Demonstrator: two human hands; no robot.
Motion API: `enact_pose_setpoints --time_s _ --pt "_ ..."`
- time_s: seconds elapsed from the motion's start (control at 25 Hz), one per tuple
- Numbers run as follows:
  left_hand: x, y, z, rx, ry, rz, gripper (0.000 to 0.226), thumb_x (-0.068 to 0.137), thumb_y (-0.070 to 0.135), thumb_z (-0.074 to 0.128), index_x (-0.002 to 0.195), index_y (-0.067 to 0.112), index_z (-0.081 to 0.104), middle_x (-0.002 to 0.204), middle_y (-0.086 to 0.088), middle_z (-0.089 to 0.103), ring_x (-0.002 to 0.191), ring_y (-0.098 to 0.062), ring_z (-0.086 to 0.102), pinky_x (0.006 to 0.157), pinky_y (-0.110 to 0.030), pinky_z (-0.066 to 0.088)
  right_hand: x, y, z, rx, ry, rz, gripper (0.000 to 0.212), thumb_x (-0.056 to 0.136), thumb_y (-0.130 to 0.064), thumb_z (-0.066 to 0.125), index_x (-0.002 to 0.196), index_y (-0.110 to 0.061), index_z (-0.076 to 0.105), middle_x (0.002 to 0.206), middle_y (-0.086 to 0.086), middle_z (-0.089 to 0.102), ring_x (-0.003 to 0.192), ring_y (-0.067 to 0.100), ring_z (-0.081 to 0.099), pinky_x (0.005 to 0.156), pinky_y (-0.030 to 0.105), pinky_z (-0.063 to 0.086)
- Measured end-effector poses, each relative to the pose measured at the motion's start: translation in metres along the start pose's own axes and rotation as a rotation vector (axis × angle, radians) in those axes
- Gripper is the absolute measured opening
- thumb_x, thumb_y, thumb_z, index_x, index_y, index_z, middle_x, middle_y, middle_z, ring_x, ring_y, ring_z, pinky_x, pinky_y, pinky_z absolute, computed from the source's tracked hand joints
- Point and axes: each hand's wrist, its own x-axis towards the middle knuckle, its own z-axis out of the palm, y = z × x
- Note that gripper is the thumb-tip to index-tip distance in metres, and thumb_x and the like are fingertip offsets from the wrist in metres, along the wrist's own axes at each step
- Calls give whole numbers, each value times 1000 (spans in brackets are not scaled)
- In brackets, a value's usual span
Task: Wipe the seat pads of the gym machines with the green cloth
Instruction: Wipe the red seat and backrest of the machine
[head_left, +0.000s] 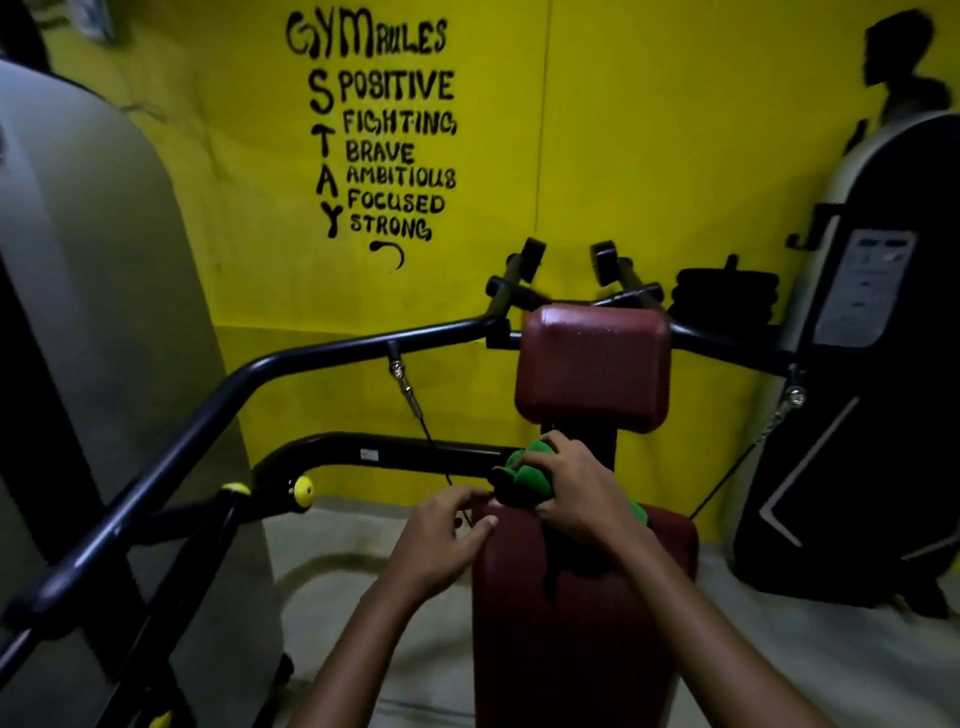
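A dark red seat pad (582, 623) runs from the bottom of the view up to the machine's post, with a matching red chest pad (592, 364) upright behind it. My right hand (576, 493) grips a bunched green cloth (524, 475) at the far end of the seat pad, and a bit of cloth shows past my wrist. My left hand (441, 535) hovers at the seat pad's far left corner with fingers loosely curled, its thumb touching the pad edge and nothing held.
Black machine arms (311, 358) curve around the left side, with a cable and clip (405, 384) hanging from them. A grey weight-stack shroud (104, 312) stands at left, a black one (857, 415) at right. A yellow wall with painted gym rules is close behind.
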Motion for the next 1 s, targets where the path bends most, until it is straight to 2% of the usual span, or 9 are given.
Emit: enact_pose_setpoints --time_s 0.24,0.36,0.48,0.64,0.72,0.88,1.0 --pt "65 37 9 37 -26 171 27 90 21 63 116 12 65 111 2 65 100 -2 57 78 -2 40 20 43 -50 -54 114 86 49 77 -20 64 124 -34 55 131 -5 40 114 19 43 86 32 47" --pt "90 47 16 40 -1 194 27 92 24 60 117 13 63 113 6 62 106 -3 55 85 -13 45 41 65 -72 -82 181 85 48 79 -26 66 125 -34 55 131 -4 41 115 19 43 88 33 47" --pt "120 54 25 51 33 187 27 92 26 60 117 15 63 113 4 63 106 -6 57 87 -23 49 69 91 -90 -88 255 80 50 78 -22 67 125 -33 55 128 -2 43 118 20 43 88 31 45" --pt "157 64 37 127 101 220 29 92 22 61 119 11 61 114 0 61 107 -10 55 78 -6 35 101 117 -111 -115 289 55 52 77 -18 65 126 -33 55 130 0 43 118 23 43 83 33 46" --pt "176 63 40 167 114 224 31 91 22 61 120 10 60 115 -2 59 108 -14 54 76 -5 31 115 123 -115 -116 304 54 51 78 -20 66 126 -33 56 133 0 42 119 23 42 84 34 47" --pt "225 44 41 209 140 250 39 92 27 58 127 11 52 125 -2 52 117 -18 49 93 -24 39 140 127 -116 -155 377 90 49 80 -26 67 127 -35 54 136 1 40 121 23 41 89 36 47" --pt "249 19 51 223 143 264 53 94 35 53 140 11 40 140 -4 42 129 -19 41 102 -26 37 162 129 -108 -128 373 172 47 83 -39 64 129 -33 53 138 2 39 123 24 39 94 37 45"
